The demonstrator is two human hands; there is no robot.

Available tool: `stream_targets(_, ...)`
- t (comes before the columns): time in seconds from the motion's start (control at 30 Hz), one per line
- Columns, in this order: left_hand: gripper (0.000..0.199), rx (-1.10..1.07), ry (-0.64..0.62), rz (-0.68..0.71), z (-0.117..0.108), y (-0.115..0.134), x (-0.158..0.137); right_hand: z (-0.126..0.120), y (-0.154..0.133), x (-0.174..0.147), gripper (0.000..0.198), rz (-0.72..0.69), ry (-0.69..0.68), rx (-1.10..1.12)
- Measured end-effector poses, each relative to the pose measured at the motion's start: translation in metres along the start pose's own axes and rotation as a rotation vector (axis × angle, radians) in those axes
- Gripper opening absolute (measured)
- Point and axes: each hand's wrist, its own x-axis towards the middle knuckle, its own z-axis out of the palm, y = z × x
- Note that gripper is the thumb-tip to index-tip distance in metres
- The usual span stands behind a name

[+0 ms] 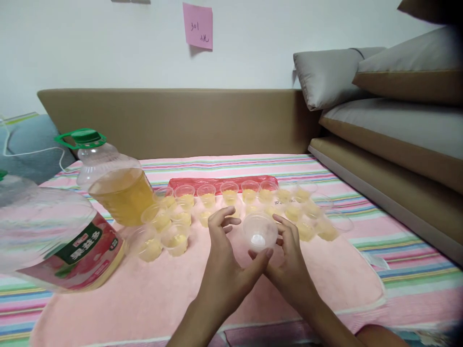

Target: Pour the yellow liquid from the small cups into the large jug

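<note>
A clear, colourless plastic cup [258, 233] is held up in front of me, its open mouth facing the far side. My right hand [289, 258] curls round its right side, fingertips at the wall and thumb below it. My left hand [231, 262] is on the other side, fingers spread and apart from the cup, with its thumb reaching across under the cup and over part of my right hand. Beyond both hands stand several clear cups [176, 241] with yellow contents, in loose rows on a pink mat [173, 299].
Two big green-capped plastic jugs hold yellowish liquid: one upright [123, 193], a nearer labelled one [83, 250] at the left edge. A red plastic wrapper [202, 182] lies behind the cups. Cushions [398, 125] are stacked at right, and a brown backrest [188, 123] closes the far side.
</note>
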Motion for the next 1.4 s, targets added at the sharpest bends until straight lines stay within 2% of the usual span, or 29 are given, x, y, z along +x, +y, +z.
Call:
stream_targets(0.53,0.082,0.067,-0.030,0.000,-0.0027,-0.0008,0.0016,0.0028,0.0040,-0.0054,0.056,0.011,-0.039,0.000)
stream_targets(0.83,0.079,0.100,-0.001,-0.010,-0.0022,-0.0016,0.0016,0.0060,0.0031,-0.0069,0.056,0.011,-0.038,0.034)
stream_targets(1.4,0.076,0.184,0.058,0.119,-0.0036,-0.0074,0.0031,0.0076,0.0005,-0.0060,0.049,-0.013,-0.006,-0.019)
